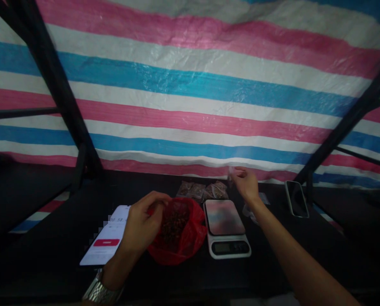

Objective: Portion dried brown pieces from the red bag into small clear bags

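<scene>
My left hand (143, 224) is curled at the rim of a red plastic bag (184, 241) full of small dark brown pieces, its fingers pinched together over the opening; what they hold is hidden. My right hand (246, 183) reaches past the kitchen scale (225, 227) and pinches a small clear plastic bag (231, 175) that is hard to make out. Several small filled packets (202, 191) lie behind the red bag and the scale. The scale's platform is bare.
A lit phone (109, 238) lies flat left of the red bag. A dark phone (296, 198) leans at the right near a black metal post. The black tabletop (190, 276) stands against a striped pink, blue and white tarp (190, 85). Black frame bars cross both sides.
</scene>
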Demonstrator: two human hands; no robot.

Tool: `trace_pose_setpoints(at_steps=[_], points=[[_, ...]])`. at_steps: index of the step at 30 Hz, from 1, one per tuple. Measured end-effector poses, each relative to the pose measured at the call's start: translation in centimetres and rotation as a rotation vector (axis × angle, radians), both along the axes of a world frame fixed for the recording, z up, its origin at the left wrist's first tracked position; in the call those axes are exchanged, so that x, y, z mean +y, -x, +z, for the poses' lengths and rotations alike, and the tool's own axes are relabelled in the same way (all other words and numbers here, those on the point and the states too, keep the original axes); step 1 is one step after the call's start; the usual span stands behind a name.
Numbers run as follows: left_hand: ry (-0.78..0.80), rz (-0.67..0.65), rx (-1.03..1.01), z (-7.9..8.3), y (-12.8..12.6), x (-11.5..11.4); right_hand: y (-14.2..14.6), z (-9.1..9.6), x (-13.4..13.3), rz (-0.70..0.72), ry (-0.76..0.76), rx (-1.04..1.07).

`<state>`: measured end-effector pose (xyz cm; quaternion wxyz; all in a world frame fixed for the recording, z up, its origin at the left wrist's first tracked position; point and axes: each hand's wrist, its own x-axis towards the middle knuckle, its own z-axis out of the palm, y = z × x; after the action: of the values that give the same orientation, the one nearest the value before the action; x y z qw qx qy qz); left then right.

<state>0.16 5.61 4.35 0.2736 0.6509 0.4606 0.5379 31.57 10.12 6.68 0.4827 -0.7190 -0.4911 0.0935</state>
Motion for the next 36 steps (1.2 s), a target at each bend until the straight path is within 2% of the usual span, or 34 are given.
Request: trace_pose_setpoints(at_steps=[3,5,7,9,11,15,19,22,24,27,31,36], points=[[0.181,-0.211,-0.091,-0.1,-1.8,-0.4,4.7,0.4,-2.2,0.192,-0.105,0.159],[0.291,-0.354,-0.156,-0.5,-2.9,-0.5,8.4,0.2,-4.0,0.468,-0.145,0.422],[0.347,-0.419,-0.226,-1.1,-3.7,-0.3,11.5,0.0,-5.5,0.632,-0.110,0.508],[0.357,-0.431,-0.278,-1.6,-4.0,0.0,13.3,0.1,-6.6,0.686,-0.096,0.526],[0.350,-0.432,-0.265,-1.8,-4.0,0.3,13.7,0.3,-7.1,0.700,-0.084,0.548],[0.297,-0.424,-0.117,-1.6,-3.8,0.4,12.7,0.4,-7.3,0.669,-0.006,0.659],[0.253,-0.388,-0.044,-1.5,-3.6,0.3,11.9,-0.5,-7.0,0.578,0.037,0.756],[0.244,-0.341,0.006,-1.4,-3.3,0.1,11.8,-1.4,-6.7,0.528,-0.007,0.723],[0.249,-0.341,0.009,-1.4,-3.2,-0.1,12.0,-1.7,-6.6,0.531,-0.049,0.660],[0.270,-0.395,-0.032,-1.3,-3.2,-0.3,12.5,-1.8,-6.8,0.612,-0.059,0.608],[0.322,-0.428,-0.087,-1.2,-2.9,-0.2,13.3,-1.6,-7.1,0.658,-0.053,0.638],[0.359,-0.480,-0.110,-0.7,-2.1,-0.4,13.7,-1.1,-7.2,0.617,-0.038,0.745]])
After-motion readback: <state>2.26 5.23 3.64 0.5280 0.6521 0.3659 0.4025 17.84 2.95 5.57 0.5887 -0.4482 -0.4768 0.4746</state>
